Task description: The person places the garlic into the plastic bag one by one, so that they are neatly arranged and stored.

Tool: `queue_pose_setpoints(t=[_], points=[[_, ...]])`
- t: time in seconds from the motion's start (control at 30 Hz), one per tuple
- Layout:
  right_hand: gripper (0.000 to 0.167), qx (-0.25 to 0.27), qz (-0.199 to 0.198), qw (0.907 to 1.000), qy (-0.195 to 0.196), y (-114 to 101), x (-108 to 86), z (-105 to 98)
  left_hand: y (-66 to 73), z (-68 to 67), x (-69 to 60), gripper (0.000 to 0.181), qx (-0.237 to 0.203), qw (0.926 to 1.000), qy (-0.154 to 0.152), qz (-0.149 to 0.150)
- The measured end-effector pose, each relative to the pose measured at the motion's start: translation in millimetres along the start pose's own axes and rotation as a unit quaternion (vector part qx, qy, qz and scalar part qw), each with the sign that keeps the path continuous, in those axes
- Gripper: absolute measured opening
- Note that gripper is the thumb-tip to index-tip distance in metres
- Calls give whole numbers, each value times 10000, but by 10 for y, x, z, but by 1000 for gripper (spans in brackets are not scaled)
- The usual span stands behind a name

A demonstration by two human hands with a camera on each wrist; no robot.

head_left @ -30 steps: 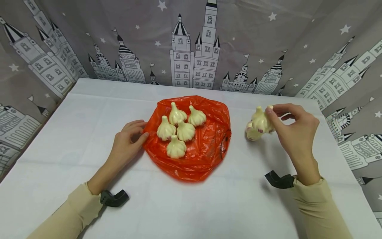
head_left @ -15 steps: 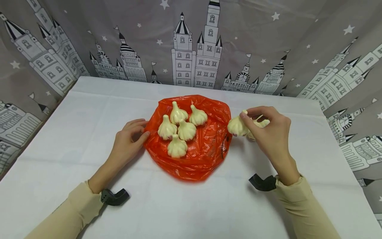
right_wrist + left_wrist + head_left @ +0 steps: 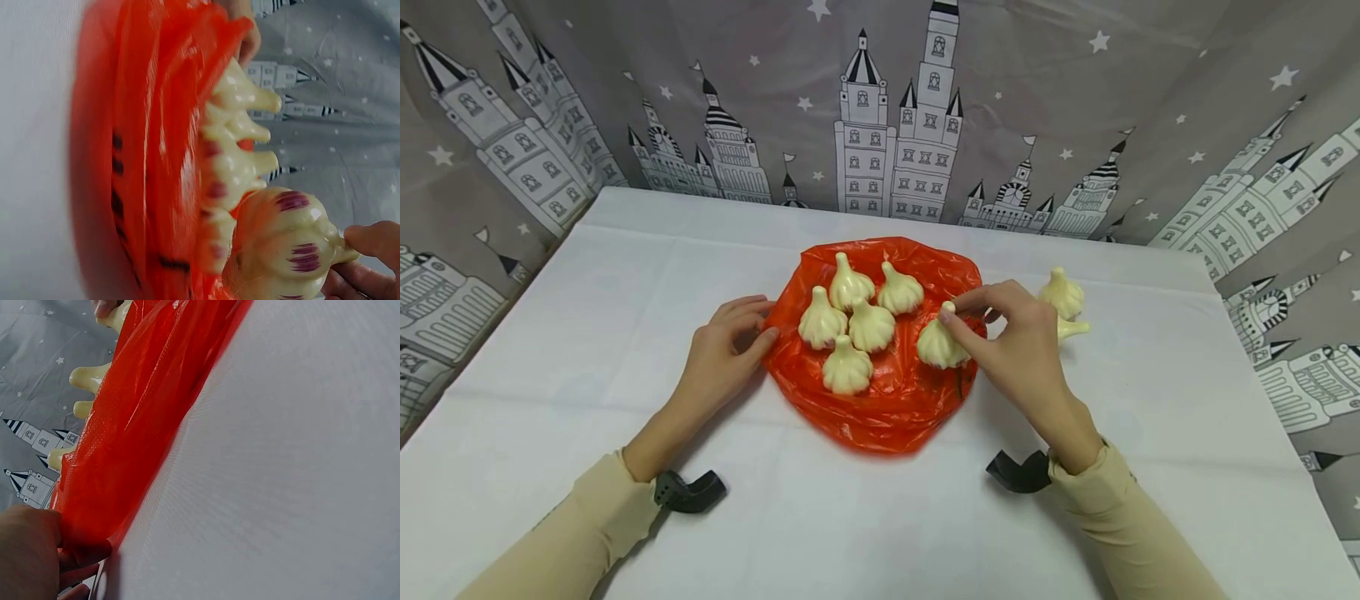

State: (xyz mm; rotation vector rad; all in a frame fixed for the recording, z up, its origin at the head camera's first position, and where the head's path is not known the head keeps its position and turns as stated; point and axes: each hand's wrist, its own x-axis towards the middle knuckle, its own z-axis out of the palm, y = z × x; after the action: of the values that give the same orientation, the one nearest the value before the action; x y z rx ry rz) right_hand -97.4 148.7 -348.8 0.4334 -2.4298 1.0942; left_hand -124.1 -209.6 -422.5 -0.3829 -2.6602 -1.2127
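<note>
A red plastic bag [image 3: 880, 417] lies spread open on the white table, with several garlic bulbs [image 3: 871, 325] grouped in its left half. My left hand [image 3: 722, 354] pinches the bag's left edge between thumb and fingers; the left wrist view shows the bag's side wall there. My right hand [image 3: 1015, 342] holds a garlic bulb [image 3: 938, 343] by its stem over the bag's right half. In the right wrist view that bulb [image 3: 287, 247] has purple streaks and hangs just above the rim. Whether it touches the bag's bottom I cannot tell.
Right of the bag, partly behind my right hand, lie two more garlic bulbs: one upright [image 3: 1062, 293], one on its side [image 3: 1072, 328]. A grey curtain [image 3: 700, 50] printed with castles hangs behind the table [image 3: 850, 533].
My right hand has carried the garlic bulb leftward, from beside the other loose bulbs to over the bag. My left hand has stayed at the bag's edge.
</note>
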Motion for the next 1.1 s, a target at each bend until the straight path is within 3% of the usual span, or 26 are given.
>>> queue_pose_setpoints(t=[0.27,0.43,0.8,1.1], points=[[17,49,-99,9980,-629,-97,-37,188,7,-8,4,14,-26,10000,-41,-30],[18,111,-113,9965,-817,-106,-78,276,2,-9,3,14,-22,10000,-56,-52],[17,120,-168,9944,-1038,-104,-150,413,11,-5,5,15,-33,9999,-87,-95],[18,142,-198,9948,-985,-89,-165,431,14,-9,3,14,-17,9999,-88,-61]])
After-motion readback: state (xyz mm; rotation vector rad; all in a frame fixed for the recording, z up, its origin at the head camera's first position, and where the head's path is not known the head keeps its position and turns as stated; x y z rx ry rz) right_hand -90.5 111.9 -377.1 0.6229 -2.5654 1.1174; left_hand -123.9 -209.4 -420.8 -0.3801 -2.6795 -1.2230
